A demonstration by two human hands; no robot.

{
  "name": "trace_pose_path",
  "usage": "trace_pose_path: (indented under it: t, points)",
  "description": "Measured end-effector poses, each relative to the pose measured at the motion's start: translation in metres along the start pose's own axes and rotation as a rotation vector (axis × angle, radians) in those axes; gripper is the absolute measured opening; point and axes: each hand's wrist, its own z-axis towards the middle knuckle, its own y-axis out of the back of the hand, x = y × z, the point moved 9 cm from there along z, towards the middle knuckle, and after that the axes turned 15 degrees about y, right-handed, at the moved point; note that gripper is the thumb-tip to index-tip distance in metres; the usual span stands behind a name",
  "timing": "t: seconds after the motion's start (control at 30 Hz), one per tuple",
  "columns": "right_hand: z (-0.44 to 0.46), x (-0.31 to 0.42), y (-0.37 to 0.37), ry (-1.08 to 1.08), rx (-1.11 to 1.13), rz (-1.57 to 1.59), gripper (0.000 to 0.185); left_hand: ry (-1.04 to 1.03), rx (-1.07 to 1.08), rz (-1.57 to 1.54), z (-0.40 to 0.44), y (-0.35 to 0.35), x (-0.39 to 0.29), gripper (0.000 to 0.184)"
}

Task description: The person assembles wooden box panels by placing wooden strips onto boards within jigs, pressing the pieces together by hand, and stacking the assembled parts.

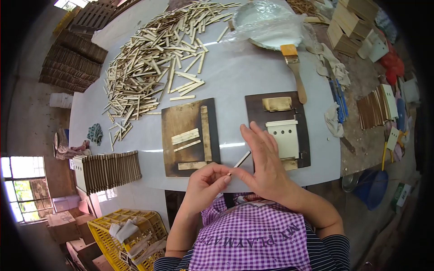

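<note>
A thin wooden strip (pixel 242 158) with one dark side is pinched at its lower end by my left hand (pixel 208 184), whose fingers are closed. Beside it my right hand (pixel 266 167) has its fingers stretched out, the thumb close to the strip; whether the thumb touches is unclear. Past my left hand lies a brown board (pixel 181 118) with wooden bars along two edges and several pale strips (pixel 185 137) on it. Partly behind my right fingers, a pale panel with three holes (pixel 289 147) rests on a dark board (pixel 257 105) with wooden blocks.
A large heap of wooden strips (pixel 144 63) covers the table's far left. A brush (pixel 294 72) leans at a plastic-covered basin (pixel 269 27). Stacked panels (pixel 110 169) stand at the left edge, others (pixel 373 107) at right. A yellow crate (pixel 101 230) sits below.
</note>
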Motion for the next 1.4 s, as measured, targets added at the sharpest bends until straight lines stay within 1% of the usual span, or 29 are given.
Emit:
trace_pose_path:
  t: [0.13,0.2,0.23,0.27,0.33,0.37,0.4,0.47,0.5,0.53,0.63,0.73,0.8,0.9,1.0,1.2,1.3,1.4]
  points:
    - [-0.015,-0.015,0.035,-0.039,-0.002,-0.074,0.083,-0.070,0.018,0.091,0.011,-0.028,-0.009,0.015]
    - [-0.026,-0.022,0.053,-0.056,-0.039,-0.126,0.077,-0.138,0.005,0.153,0.015,-0.043,-0.017,0.015]
    - [-0.031,-0.026,0.061,-0.063,-0.056,-0.151,0.074,-0.134,0.015,0.152,0.019,-0.051,-0.018,0.015]
    - [-0.038,-0.029,0.067,-0.071,-0.056,-0.155,0.074,-0.197,-0.042,0.262,0.021,-0.057,-0.024,0.016]
    - [-0.052,-0.036,0.082,-0.096,-0.098,-0.207,0.068,-0.324,-0.162,0.481,0.023,-0.068,-0.037,0.020]
    - [-0.058,-0.038,0.088,-0.108,-0.119,-0.231,0.065,-0.320,-0.157,0.481,0.027,-0.074,-0.037,0.020]
    - [-0.064,-0.040,0.090,-0.114,-0.119,-0.231,0.065,-0.362,-0.210,0.546,0.029,-0.078,-0.041,0.021]
    - [-0.077,-0.043,0.092,-0.137,-0.116,-0.241,0.057,-0.446,-0.313,0.679,0.029,-0.085,-0.048,0.024]
    - [-0.081,-0.043,0.093,-0.149,-0.115,-0.246,0.052,-0.442,-0.307,0.683,0.030,-0.086,-0.048,0.024]
    - [-0.084,-0.042,0.093,-0.155,-0.118,-0.245,0.052,-0.456,-0.318,0.705,0.031,-0.087,-0.048,0.025]
    - [-0.085,-0.030,0.085,-0.049,-0.045,-0.274,0.044,-0.481,-0.341,0.751,0.032,-0.087,-0.049,0.027]
    - [-0.082,-0.025,0.078,-0.007,-0.011,-0.303,0.041,-0.549,-0.344,0.803,0.030,-0.090,-0.052,0.024]
    - [-0.080,-0.023,0.075,0.015,0.010,-0.317,0.040,-0.554,-0.349,0.805,0.030,-0.091,-0.052,0.024]
    - [-0.077,-0.024,0.072,-0.009,0.056,-0.313,0.041,-0.567,-0.358,0.805,0.029,-0.092,-0.051,0.025]
    - [-0.076,-0.025,0.071,-0.027,0.071,-0.308,0.041,-0.531,-0.348,0.798,0.029,-0.091,-0.049,0.030]
    - [-0.076,-0.027,0.069,-0.046,0.085,-0.312,0.041,-0.582,-0.339,0.818,0.029,-0.093,-0.052,0.026]
    - [-0.073,-0.029,0.070,-0.055,0.086,-0.313,0.037,-0.584,-0.327,0.825,0.027,-0.093,-0.053,0.027]
    - [-0.072,-0.028,0.068,-0.058,0.065,-0.344,0.035,-0.499,-0.287,0.799,0.027,-0.089,-0.052,0.030]
